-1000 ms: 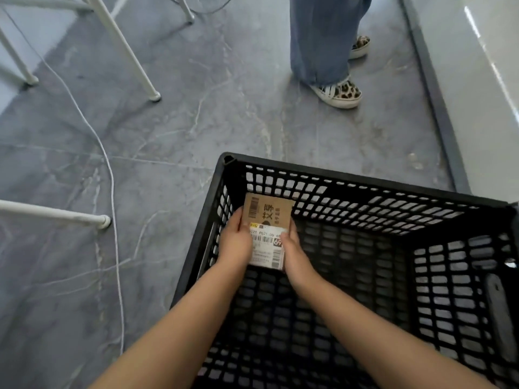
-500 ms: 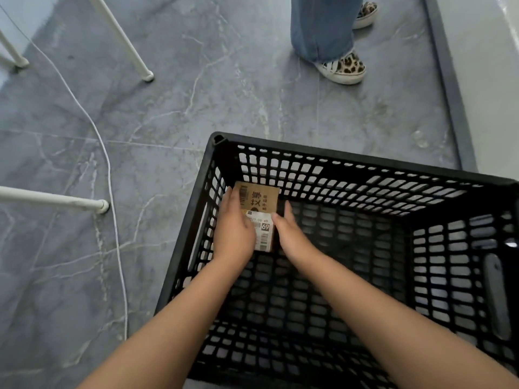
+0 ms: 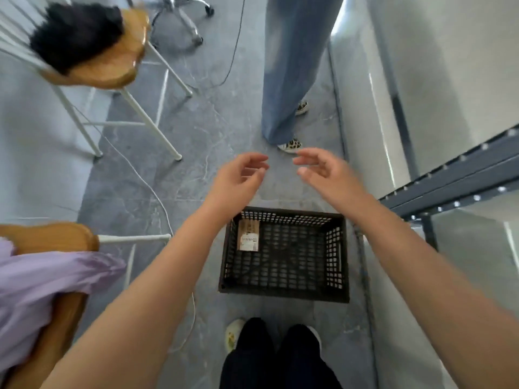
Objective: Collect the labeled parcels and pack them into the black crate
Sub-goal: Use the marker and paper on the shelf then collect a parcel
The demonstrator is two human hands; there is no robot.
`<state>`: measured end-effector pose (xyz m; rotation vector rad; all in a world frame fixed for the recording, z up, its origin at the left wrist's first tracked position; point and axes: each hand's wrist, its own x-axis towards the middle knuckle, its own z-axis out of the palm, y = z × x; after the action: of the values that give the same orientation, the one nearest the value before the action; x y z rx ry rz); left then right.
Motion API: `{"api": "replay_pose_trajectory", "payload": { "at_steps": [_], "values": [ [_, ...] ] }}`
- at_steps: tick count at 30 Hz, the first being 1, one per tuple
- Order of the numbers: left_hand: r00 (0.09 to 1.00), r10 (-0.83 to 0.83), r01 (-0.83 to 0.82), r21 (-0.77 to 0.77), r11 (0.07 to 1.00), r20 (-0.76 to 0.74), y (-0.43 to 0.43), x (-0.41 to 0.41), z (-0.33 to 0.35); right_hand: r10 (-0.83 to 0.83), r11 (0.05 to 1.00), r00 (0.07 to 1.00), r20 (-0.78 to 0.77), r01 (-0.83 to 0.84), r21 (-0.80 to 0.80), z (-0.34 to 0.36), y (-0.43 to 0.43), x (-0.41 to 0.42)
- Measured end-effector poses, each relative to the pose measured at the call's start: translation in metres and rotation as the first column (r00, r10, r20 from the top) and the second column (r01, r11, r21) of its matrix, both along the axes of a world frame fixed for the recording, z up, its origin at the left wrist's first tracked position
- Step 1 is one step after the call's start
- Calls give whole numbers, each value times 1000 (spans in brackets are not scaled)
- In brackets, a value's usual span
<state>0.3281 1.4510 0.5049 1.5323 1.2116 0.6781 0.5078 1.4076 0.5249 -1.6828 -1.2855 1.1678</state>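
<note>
The left hand and the right hand are hovering in the air above the far edge of the black crate, palms turned toward each other and well apart from it. The left fingers are hanging loosely curled and spread wide, gripping nothing; the right fingers are doing the same, and a gap is showing between the two hands.

The crate is sitting on the grey marbled floor, just beside a metal shelving rack on its right. One labeled parcel, a small brown cardboard box with a white label on its top, is lying flat on the crate's bottom in the far-left corner, just beside the left wall.

The wearer's black trousers are showing at the crate's near edge. Beyond the far edge another person in blue jeans and a leopard-print shoe is standing. On the left, a white-legged chair with a wooden seat is carrying a black furry item, a purple cloth is draping over a nearer chair, and a white cable is trailing across the floor.
</note>
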Motion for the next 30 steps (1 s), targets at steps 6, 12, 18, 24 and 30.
{"api": "replay_pose_trajectory", "payload": {
  "at_steps": [6, 12, 18, 24, 30],
  "values": [
    [961, -269, 276, 121, 954, -68, -37, -3, 205, -117, 990, 982, 149, 104, 90, 204, -76, 21],
    [870, -489, 459, 269, 847, 57, -84, 37, 283, -330, 924, 930, 163, 283, 259, 283, -179, 15],
    [583, -785, 731, 288, 619, 209, -163, 94, 296, -769, 590, 637, -58, 742, 318, 285, -307, -10],
    [376, -874, 818, 333, 468, 307, -259, 126, 321, -939, 198, 291, -183, 893, 405, 302, -422, -38],
    [158, -950, 909, 335, 246, 270, -377, 124, 332, -971, -55, 40, -235, 921, 386, 300, -541, -90]
  ]
}}
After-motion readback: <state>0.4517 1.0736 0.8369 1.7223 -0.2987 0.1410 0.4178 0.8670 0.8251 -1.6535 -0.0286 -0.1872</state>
